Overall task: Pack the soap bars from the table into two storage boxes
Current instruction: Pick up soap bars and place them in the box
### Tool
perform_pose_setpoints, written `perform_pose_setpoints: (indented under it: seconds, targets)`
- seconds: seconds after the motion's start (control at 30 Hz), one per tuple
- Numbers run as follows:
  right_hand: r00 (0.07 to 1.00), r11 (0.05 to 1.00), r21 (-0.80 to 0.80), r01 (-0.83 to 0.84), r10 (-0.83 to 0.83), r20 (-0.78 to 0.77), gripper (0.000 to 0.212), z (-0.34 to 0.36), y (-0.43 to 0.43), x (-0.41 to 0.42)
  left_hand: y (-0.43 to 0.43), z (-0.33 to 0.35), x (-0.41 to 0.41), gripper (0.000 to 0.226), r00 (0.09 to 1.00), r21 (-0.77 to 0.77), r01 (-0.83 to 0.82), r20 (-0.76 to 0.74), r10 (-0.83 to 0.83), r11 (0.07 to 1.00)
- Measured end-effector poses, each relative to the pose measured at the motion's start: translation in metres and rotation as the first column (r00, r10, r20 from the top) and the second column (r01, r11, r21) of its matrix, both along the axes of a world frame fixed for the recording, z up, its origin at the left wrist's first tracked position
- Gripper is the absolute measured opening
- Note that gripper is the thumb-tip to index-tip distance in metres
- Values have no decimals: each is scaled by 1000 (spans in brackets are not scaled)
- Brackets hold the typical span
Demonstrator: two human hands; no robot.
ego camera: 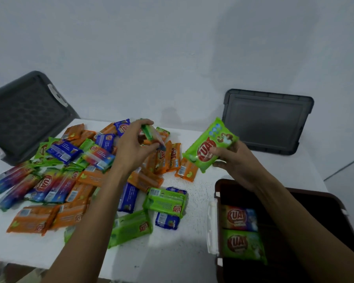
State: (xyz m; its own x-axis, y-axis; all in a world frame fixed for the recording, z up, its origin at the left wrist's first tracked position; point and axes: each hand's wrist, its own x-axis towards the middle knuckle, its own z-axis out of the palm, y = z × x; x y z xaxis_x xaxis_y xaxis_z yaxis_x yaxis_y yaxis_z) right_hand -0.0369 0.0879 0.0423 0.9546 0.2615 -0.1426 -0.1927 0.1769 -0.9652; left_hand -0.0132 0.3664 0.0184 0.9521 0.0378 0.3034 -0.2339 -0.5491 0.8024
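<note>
Orange, green, blue wrapped soap bars (90, 176) heaped on table (192, 201), one green bar (209, 148) raised, two bars (241, 244) in brown box (220, 185)

On the tabletop (202, 188), left and middle, soap bars (74, 180). At the front right edge, a box (284, 270), two bars (241, 218) inside. Behind, against the wall (172, 58), a lid (268, 121); far left, a second lid (27, 115).

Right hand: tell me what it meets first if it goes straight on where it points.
The right hand, holding a green soap bar, points left and away. Its bar would probably meet the orange soap bars near the left hand first; its height above them is unclear.
</note>
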Motion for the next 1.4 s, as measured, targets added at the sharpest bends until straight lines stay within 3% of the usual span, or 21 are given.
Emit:
perform_pose_setpoints:
  seconds: [0.1,0.27,0.37,0.5,0.7,0.87,1.0,1.1,1.23,1.4]
  targets:
    - [998,999,-20,36,-35,52,46,5,-14,-13,-22,6,-17,56,998,-177,53,-23,-58,983]
    - [992,997,-32,74,-70,105,76,11,-44,-39,-54,2,-39,52,981,-419,158,-34,-190,894]
    - [990,997,-41,69,-64,125,51,13,-62,-56,-73,-1,-50,53,971,-544,175,-40,-234,820]
    - [987,985,-99,145,-136,90,18,10,-87,-79,-99,-4,-64,55,967,-580,174,-53,-251,796]
    - [995,927,-376,11,27,96,16,-9,-124,-112,-132,-9,-81,53,953,-625,153,-111,-281,765]
    - [979,900,-386,-203,179,-99,27,-34,-127,-128,-148,-11,-91,56,935,-641,153,-153,-321,752]
    - [955,871,-400,-287,230,-184,23,-54,-122,-131,-155,-10,-95,55,928,-662,153,-160,-337,734]
    - [949,781,-539,-315,272,-160,24,-67,-118,-131,-157,-11,-97,52,924,-657,167,-157,-349,735]
    - [944,570,-773,-278,312,-109,25,-72,-116,-130,-158,-12,-100,51,923,-650,171,-156,-351,740]
    - [931,407,-883,-235,355,-84,22,-73,-107,-138,-160,-10,-103,49,912,-634,194,-164,-375,749]
